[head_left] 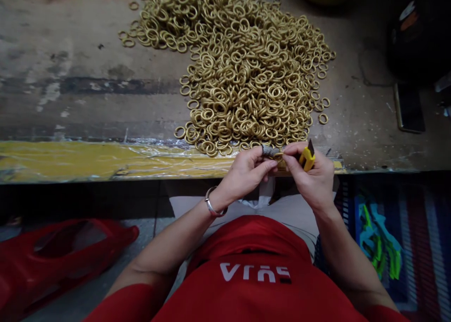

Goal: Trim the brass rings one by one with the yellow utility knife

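Observation:
My left hand (244, 171) and my right hand (315, 178) meet at the table's front edge, their fingertips closed around one small gold ring (278, 157). A grey wrap (269, 151) covers my left index finger. Held in my right hand is a yellow utility knife (307, 158); its dark blade points up and away from me, and the rest of its handle is hidden by the hand. Just beyond my fingers spreads a large heap of similar gold rings (243, 73).
Yellow tape under clear film (88, 160) lines the front edge of the worn table (88, 110). A phone (409, 108) and a black object (419, 40) are at right. Below lie a red plastic stool (70, 251) and a blue crate (414, 247) with green pieces.

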The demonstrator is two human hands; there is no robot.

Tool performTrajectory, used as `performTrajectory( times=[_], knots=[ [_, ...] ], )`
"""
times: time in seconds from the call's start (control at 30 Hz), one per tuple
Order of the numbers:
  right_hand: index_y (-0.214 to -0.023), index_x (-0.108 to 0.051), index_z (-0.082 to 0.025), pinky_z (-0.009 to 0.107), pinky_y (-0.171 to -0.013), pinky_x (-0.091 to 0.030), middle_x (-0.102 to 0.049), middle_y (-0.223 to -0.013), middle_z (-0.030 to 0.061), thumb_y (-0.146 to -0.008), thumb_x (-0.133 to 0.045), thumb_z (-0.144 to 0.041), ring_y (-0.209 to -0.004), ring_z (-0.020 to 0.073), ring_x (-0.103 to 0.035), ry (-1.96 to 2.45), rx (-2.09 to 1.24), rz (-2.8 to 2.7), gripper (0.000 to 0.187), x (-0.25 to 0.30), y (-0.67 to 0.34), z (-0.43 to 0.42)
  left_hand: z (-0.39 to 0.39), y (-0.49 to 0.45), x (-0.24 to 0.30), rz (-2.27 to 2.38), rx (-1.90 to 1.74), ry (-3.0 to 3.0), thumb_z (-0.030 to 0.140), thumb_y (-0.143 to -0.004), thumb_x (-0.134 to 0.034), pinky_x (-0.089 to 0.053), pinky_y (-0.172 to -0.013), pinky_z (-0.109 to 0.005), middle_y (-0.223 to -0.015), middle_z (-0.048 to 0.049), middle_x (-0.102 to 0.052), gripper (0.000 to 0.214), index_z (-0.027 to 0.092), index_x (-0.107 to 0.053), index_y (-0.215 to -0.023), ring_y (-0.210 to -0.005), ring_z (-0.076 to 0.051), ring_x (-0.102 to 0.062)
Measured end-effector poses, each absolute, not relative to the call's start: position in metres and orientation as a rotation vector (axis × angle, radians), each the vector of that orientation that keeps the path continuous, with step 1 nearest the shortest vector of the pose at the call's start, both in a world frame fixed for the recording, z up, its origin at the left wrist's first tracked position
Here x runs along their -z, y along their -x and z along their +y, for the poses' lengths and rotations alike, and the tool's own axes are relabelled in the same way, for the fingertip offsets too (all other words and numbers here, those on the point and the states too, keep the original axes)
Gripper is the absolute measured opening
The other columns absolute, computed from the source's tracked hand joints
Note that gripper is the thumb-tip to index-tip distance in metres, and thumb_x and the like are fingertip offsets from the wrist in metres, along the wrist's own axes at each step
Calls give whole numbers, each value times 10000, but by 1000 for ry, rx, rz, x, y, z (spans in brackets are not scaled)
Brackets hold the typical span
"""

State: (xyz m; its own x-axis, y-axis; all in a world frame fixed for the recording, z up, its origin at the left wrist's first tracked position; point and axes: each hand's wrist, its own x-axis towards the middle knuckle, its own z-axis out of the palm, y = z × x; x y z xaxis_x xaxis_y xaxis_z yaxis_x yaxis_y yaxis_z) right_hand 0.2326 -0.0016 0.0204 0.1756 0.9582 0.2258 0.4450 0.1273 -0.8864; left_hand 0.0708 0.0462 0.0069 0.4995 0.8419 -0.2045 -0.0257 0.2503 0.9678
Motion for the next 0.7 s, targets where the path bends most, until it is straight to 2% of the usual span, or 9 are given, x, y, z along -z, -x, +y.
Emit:
performTrajectory(
  times=[0.1, 0.2, 0.37, 0.47, 0.57, 0.7],
  knots=[
    [-897, -643, -222, 260, -577, -474, -628, -751, -26, -910, -659, -277, -591, 110, -563, 1429, -881, -1233, 59, -22, -230, 0, 49, -72, -10, 859, -686, -1167, 226, -816, -680, -429, -458, -176, -638, 21, -623, 99, 135, -659, -846, -489, -71, -523],
    [-994, -614, -228, 233, -483, -410, -587, -655, -60, -912, -666, -320, -495, 92, -505, 1356, -1084, -1053, 133, -22, -227, 3, 50, -73, -10, 862, -699, -1155, 245, -812, -686, -434, -458, -172, -627, 23, -618, 130, 137, -686, -885, -509, -80, -537],
    [-1066, -601, -235, 224, -474, -408, -597, -655, -65, -905, -678, -348, -487, 89, -508, 1314, -1123, -929, 211, -21, -227, 4, 47, -72, -3, 948, -736, -1117, 275, -813, -712, -441, -444, -189, -592, 17, -611, 149, 133, -686, -853, -484, -89, -540],
    [-1046, -623, -233, 219, -450, -394, -573, -628, -68, -902, -681, -363, -474, 87, -488, 1364, -1116, -888, 203, -23, -233, 0, 45, -71, -3, 974, -790, -1105, 266, -805, -733, -433, -448, -186, -566, 27, -596, 139, 148, -658, -805, -474, -84, -536],
    [-1013, -663, -204, 208, -425, -379, -554, -601, -63, -895, -680, -389, -459, 81, -475, 1471, -1215, -950, 220, -27, -241, -4, 44, -70, -5, 943, -828, -1053, 277, -788, -764, -435, -457, -178, -618, 24, -620, 180, 153, -644, -836, -500, -80, -553],
    [-1176, -669, -204, 191, -432, -389, -551, -685, -61, -871, -677, -311, -489, 64, -476, 1509, -1255, -1115, 324, -28, -247, -5, 45, -67, -8, 853, -786, -977, 300, -767, -787, -412, -439, -169, -620, 27, -612, 241, 150, -635, -879, -508, -82, -551]
  ],
)
